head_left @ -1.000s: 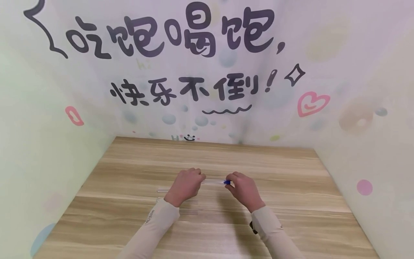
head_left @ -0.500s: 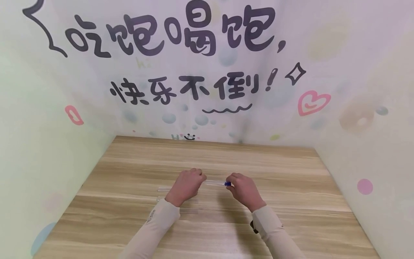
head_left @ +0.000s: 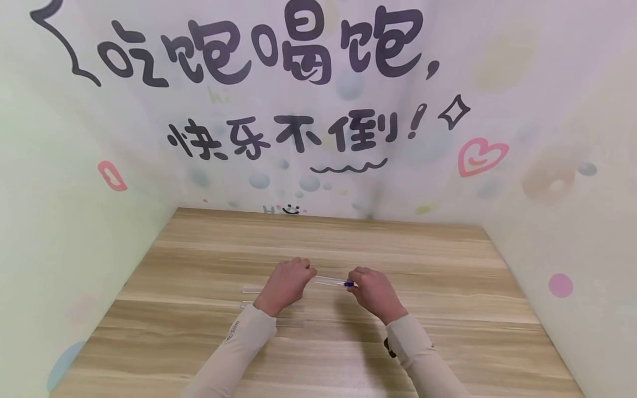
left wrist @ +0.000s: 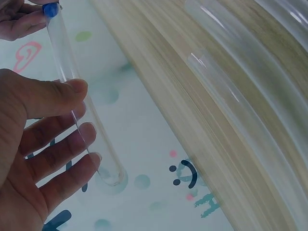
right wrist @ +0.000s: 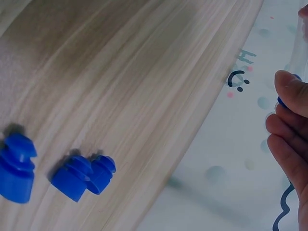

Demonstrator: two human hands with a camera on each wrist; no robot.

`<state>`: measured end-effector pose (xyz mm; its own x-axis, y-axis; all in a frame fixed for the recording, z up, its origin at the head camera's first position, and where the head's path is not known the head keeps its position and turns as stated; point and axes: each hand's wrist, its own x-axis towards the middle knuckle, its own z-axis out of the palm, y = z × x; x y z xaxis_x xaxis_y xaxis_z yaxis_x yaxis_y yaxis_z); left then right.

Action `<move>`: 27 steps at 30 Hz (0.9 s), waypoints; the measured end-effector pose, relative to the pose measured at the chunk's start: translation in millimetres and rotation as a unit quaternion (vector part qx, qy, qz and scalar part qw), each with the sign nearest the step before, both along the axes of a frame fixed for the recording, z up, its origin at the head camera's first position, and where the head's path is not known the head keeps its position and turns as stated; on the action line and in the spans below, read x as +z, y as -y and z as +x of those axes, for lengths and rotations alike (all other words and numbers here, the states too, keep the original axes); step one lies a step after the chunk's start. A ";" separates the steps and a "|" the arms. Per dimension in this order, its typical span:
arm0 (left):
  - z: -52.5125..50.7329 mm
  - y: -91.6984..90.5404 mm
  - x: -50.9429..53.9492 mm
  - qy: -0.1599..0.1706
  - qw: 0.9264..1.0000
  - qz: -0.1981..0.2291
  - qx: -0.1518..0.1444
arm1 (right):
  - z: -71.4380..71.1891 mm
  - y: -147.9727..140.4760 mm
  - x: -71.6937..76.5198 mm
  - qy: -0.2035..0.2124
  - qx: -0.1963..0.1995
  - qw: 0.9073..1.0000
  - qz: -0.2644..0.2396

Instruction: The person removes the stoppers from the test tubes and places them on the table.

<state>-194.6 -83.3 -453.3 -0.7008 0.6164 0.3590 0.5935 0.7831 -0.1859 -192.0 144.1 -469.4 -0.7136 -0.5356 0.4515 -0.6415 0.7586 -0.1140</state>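
In the head view my left hand (head_left: 285,284) and right hand (head_left: 375,293) face each other above the table, a clear test tube (head_left: 329,281) stretched between them. Seen from the left wrist, the left thumb and fingers pinch the tube's middle, and its rounded end (left wrist: 113,179) sticks out beyond the fingers. At the opposite end a blue stopper (left wrist: 50,9) sits at the tube's mouth, pinched by the right fingertips. How deep the stopper goes in is hidden by those fingers. The right wrist view catches only a blue sliver of it under the thumb (right wrist: 291,89).
More clear tubes, such as this one (left wrist: 236,91), lie on the wooden table (head_left: 199,243) beside and under the left forearm. Loose blue ribbed stoppers (right wrist: 18,168) lie on the table in the right wrist view. Printed walls (head_left: 318,188) bound the table behind and at both sides.
The tube's stoppered end has dipped slightly, so the tube now slopes down toward the right hand. Both hands keep their hold and stay in nearly the same place.
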 end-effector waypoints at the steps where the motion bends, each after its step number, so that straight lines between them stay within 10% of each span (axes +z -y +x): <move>1: -0.1 0.2 -0.2 -0.002 1.000 0.001 0.001 | 0.0 0.2 0.4 -0.001 -0.001 1.000 -0.002; 27: 1.7 1.8 -4.1 0.001 1.000 0.006 0.011 | -2.5 5.1 -7.3 0.002 -0.038 0.998 -0.050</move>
<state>-192.9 -85.1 -457.4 -0.7148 0.5967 0.3647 0.5767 0.7979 -0.1752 -194.5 139.0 -476.7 -0.7517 -0.4327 0.4977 -0.5827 0.7892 -0.1938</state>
